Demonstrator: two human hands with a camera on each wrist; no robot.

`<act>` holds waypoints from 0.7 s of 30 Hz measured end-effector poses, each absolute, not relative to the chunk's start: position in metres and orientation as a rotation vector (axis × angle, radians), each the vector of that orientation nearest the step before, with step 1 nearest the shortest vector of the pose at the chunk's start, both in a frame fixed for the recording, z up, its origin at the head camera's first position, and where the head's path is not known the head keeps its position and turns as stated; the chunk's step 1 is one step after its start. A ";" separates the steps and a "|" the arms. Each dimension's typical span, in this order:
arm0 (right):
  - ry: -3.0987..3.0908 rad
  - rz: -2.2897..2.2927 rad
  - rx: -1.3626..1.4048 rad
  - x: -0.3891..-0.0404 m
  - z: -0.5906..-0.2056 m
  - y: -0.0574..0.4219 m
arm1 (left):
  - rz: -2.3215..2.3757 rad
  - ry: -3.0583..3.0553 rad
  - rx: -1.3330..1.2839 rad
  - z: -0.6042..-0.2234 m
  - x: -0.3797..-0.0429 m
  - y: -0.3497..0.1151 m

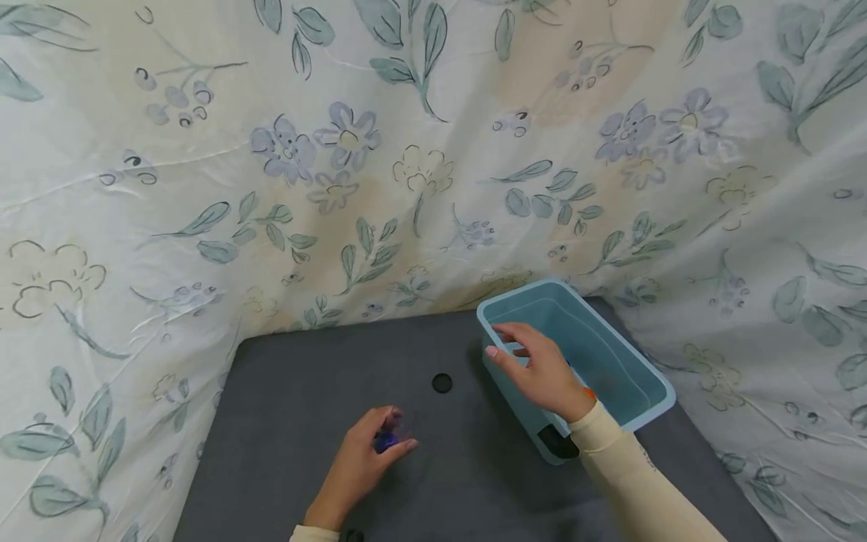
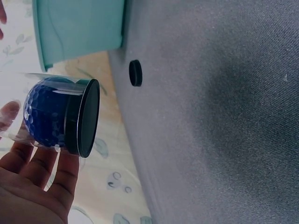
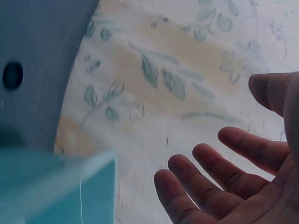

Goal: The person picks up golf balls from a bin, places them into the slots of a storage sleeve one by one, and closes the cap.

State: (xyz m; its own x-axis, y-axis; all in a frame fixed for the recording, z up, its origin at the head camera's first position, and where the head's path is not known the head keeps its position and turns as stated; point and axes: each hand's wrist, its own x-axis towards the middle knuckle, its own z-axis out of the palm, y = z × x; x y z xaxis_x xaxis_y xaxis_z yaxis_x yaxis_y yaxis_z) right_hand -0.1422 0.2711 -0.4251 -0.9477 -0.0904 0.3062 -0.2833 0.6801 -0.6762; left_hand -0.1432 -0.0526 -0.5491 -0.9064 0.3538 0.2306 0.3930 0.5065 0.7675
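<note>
My left hand (image 1: 359,461) grips a clear plastic cylinder (image 2: 14,84) above the table, thumb on one side and fingers on the other. Inside it is a dimpled blue golf ball (image 2: 44,112), resting against a black cap (image 2: 88,119) that closes the lower end. My right hand (image 1: 538,373) is raised over the near-left rim of a blue plastic bin (image 1: 497,324). Its fingers are spread and loosely bent, with nothing between them in the right wrist view. On the table between the hands lies a black round lid (image 1: 442,383).
A dark grey table (image 1: 298,399) carries the bin at its right side. Inside the bin, a bit of orange (image 1: 590,393) shows beside my right wrist. Near my left wrist a small dark round thing (image 1: 354,535) sits at the frame's bottom. Floral cloth (image 1: 420,188) hangs behind and around the table.
</note>
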 end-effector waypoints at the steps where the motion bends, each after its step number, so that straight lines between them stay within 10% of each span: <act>1: -2.648 1.112 0.298 -0.145 -0.423 0.277 | -1.383 -2.685 -0.676 -0.549 -0.144 -0.052; 21: -3.065 0.733 -0.044 -0.207 -0.441 0.374 | -1.367 -2.686 -0.705 -0.545 -0.149 -0.057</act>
State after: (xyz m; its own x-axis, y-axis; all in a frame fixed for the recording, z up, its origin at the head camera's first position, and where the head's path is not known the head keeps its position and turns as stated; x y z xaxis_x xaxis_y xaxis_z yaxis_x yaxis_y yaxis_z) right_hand -0.2070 0.3742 -0.4410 -0.9996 0.0249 -0.0166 0.0297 0.8915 -0.4521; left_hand -0.1490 -0.0569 -0.5454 -0.8952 0.3747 0.2411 0.4154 0.5062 0.7558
